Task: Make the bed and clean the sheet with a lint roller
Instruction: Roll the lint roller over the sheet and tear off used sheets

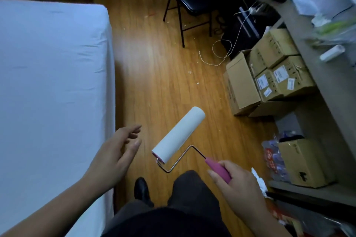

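Observation:
A bed with a smooth white sheet fills the left side. My right hand grips the pink handle of a lint roller, whose white roll points up and away over the wooden floor, between the bed and the boxes. My left hand hovers with relaxed fingers at the bed's right edge, just left of the roll and apart from it, holding nothing.
A black folding chair stands at the far end of the floor. Cardboard boxes sit under and beside a grey shelf unit on the right. A loose cord and small scraps lie on the floor.

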Demonstrator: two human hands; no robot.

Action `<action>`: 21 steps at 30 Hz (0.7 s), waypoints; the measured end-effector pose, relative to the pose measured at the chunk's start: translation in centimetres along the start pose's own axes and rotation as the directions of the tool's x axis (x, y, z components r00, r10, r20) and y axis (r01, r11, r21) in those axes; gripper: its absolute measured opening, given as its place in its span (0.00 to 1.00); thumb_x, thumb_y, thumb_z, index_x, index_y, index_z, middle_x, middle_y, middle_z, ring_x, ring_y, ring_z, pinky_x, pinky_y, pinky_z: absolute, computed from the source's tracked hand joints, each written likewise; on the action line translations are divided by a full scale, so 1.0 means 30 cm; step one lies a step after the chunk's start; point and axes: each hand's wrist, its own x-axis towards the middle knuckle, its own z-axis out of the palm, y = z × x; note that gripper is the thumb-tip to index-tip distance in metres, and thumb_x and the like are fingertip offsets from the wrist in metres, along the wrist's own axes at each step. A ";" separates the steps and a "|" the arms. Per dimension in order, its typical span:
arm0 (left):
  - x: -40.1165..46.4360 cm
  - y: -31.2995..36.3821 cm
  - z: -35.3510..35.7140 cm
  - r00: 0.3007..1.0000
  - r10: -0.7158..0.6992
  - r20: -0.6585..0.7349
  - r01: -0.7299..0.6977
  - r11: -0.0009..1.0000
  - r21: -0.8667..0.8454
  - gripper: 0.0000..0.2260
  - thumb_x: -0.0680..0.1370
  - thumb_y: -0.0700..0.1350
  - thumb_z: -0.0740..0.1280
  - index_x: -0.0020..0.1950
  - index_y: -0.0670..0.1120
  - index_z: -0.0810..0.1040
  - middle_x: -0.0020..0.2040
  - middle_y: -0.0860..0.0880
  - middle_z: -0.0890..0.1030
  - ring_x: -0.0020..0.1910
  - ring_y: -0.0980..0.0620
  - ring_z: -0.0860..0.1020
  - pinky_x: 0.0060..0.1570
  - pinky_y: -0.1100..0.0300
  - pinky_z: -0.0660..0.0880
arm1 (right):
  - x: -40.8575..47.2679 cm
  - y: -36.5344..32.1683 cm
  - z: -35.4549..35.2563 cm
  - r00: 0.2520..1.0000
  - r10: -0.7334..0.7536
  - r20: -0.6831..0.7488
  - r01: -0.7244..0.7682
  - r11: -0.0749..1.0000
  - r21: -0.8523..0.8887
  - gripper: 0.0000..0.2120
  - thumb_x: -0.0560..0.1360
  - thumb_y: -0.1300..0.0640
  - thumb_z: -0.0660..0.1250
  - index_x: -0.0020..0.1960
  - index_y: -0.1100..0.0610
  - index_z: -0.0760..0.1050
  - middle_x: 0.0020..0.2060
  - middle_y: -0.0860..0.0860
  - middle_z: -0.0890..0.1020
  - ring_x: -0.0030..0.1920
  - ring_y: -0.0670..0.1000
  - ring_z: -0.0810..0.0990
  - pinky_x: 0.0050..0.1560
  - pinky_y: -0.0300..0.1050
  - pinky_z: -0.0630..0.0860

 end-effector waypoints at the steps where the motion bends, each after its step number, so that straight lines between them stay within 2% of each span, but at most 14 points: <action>1: 0.080 0.011 -0.011 1.000 0.003 -0.012 -0.003 1.000 -0.002 0.19 0.79 0.62 0.57 0.69 0.61 0.71 0.57 0.66 0.77 0.58 0.65 0.75 0.50 0.69 0.71 | 0.066 -0.011 -0.025 1.000 0.005 0.005 -0.005 1.000 0.021 0.07 0.75 0.38 0.66 0.46 0.40 0.74 0.35 0.42 0.78 0.42 0.37 0.76 0.35 0.33 0.70; 5: 0.361 0.023 0.000 0.999 -0.041 -0.026 0.041 0.999 -0.015 0.18 0.80 0.60 0.57 0.69 0.60 0.71 0.57 0.67 0.76 0.59 0.65 0.75 0.51 0.69 0.71 | 0.395 -0.037 -0.112 0.999 0.009 0.048 -0.010 1.000 0.012 0.07 0.75 0.40 0.67 0.46 0.42 0.75 0.34 0.44 0.77 0.39 0.39 0.76 0.32 0.33 0.68; 8: 0.547 0.028 0.043 0.995 -0.095 -0.039 0.094 0.995 -0.013 0.21 0.79 0.62 0.56 0.70 0.59 0.70 0.57 0.68 0.75 0.59 0.65 0.74 0.50 0.68 0.72 | 0.691 -0.056 -0.170 0.996 -0.032 0.088 0.031 0.999 0.015 0.06 0.76 0.41 0.67 0.45 0.40 0.72 0.36 0.44 0.77 0.41 0.37 0.76 0.35 0.31 0.71; 10: 0.676 0.049 0.059 0.987 -0.145 -0.065 0.142 0.989 -0.041 0.23 0.77 0.64 0.56 0.70 0.60 0.70 0.57 0.68 0.75 0.59 0.65 0.74 0.52 0.66 0.73 | 0.903 -0.087 -0.232 0.988 -0.084 0.133 0.090 0.995 -0.038 0.06 0.76 0.39 0.65 0.48 0.40 0.72 0.37 0.45 0.77 0.39 0.43 0.77 0.35 0.36 0.74; 13: 0.825 0.116 0.066 0.982 -0.165 -0.092 0.160 0.985 -0.067 0.21 0.78 0.66 0.55 0.69 0.63 0.70 0.58 0.67 0.76 0.60 0.62 0.75 0.53 0.63 0.75 | 1.147 -0.171 -0.350 0.972 -0.175 0.154 0.193 0.975 -0.112 0.10 0.77 0.37 0.63 0.51 0.42 0.73 0.36 0.45 0.77 0.36 0.44 0.76 0.37 0.42 0.77; 17: 1.029 0.160 0.015 0.961 -0.211 -0.180 0.193 0.975 -0.113 0.21 0.78 0.68 0.55 0.70 0.65 0.68 0.61 0.67 0.76 0.61 0.63 0.75 0.53 0.66 0.74 | 1.465 -0.322 -0.502 0.934 -0.301 0.194 0.338 0.920 -0.200 0.10 0.76 0.35 0.61 0.49 0.39 0.69 0.34 0.42 0.76 0.33 0.42 0.76 0.30 0.34 0.69; 21: 1.307 0.118 -0.107 0.917 -0.303 -0.261 0.265 0.949 -0.170 0.15 0.79 0.64 0.58 0.66 0.68 0.70 0.59 0.67 0.77 0.59 0.65 0.77 0.53 0.75 0.71 | 1.820 -0.502 -0.561 0.917 -0.333 0.221 0.376 0.906 -0.196 0.09 0.76 0.35 0.62 0.48 0.39 0.69 0.36 0.43 0.76 0.35 0.44 0.76 0.32 0.36 0.74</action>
